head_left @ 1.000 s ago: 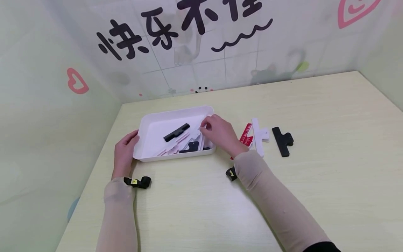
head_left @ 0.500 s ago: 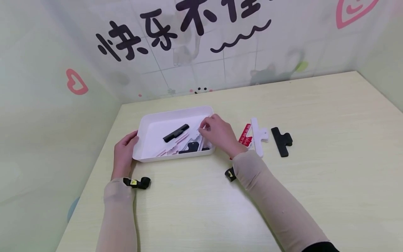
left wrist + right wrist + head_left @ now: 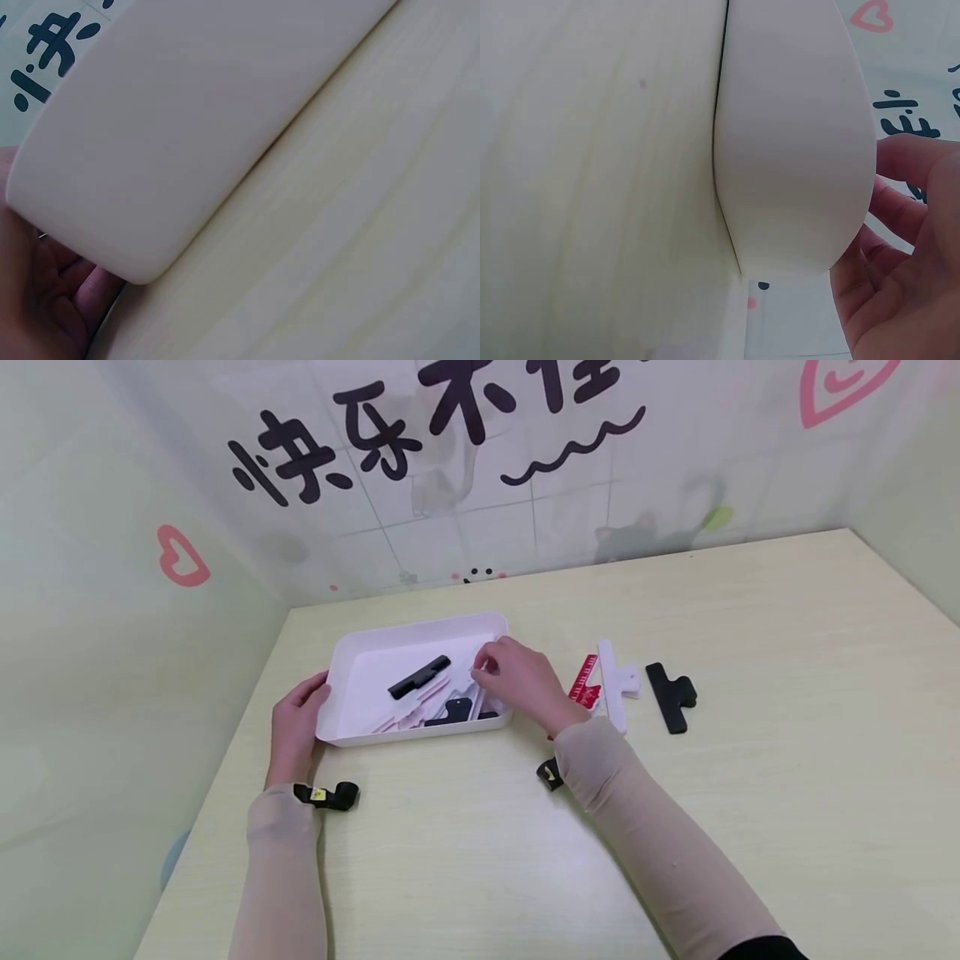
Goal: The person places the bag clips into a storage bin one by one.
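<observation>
At the left end of the white plastic tray [image 3: 390, 639], my left hand [image 3: 296, 718] grips the wall, thumb at the rim. In the left wrist view, the fingers of that hand [image 3: 45, 300] curl beside the tray's corner. Over the tray's right end, my right hand [image 3: 521, 677] reaches in with bent fingers, thumb and forefinger close together at the pile of white clips [image 3: 423, 702]. The right wrist view shows its fingertips hidden behind the tray wall [image 3: 795, 150], so whether they pinch a clip is unclear. A black clip [image 3: 418, 677] and another black clip [image 3: 453, 710] lie inside.
Right of the tray on the table [image 3: 450, 860] lie a red clip [image 3: 585, 685], a white clip [image 3: 615, 685] and a black clip [image 3: 671, 696]. The red one is partly hidden by my right arm. A printed wall covering [image 3: 450, 543] stands behind the table.
My right fingertips have shifted slightly left and down within the tray. The left hand keeps its place, and the tray and clips look the same.
</observation>
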Demonstrator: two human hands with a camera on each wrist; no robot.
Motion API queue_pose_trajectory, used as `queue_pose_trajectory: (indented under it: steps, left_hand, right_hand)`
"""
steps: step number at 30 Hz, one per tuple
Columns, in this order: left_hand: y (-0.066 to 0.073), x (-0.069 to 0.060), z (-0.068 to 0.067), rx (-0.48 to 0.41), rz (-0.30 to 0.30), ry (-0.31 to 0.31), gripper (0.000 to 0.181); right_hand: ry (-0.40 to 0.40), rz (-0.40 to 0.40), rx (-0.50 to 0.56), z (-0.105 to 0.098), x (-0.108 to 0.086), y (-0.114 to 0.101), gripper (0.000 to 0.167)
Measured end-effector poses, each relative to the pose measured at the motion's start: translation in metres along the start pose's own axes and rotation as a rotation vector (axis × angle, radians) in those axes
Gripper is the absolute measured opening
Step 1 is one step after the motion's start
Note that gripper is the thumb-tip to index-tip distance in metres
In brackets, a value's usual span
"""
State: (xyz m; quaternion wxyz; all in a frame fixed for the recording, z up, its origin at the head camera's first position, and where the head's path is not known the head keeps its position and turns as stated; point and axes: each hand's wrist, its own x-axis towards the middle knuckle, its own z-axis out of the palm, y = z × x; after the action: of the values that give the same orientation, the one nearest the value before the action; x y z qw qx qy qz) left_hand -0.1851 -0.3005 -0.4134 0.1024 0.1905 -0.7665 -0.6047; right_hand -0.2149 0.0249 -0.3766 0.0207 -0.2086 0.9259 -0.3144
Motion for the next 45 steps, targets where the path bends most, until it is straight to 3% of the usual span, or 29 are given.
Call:
queue_pose_trajectory:
  steps: [28, 45]
  left_hand:
    - [0.0008, -0.0008, -0.0003, 0.014, 0.004, 0.003, 0.039]
    - [0.0009, -0.0001, 0.0005, 0.003, -0.002, 0.001, 0.039]
  right_hand:
    - [0.029, 0.044, 0.029, 0.0011, -0.0007, -0.0016, 0.023]
    - [0.026, 0.048, -0.029, -0.001, -0.0009, -0.0039, 0.031]
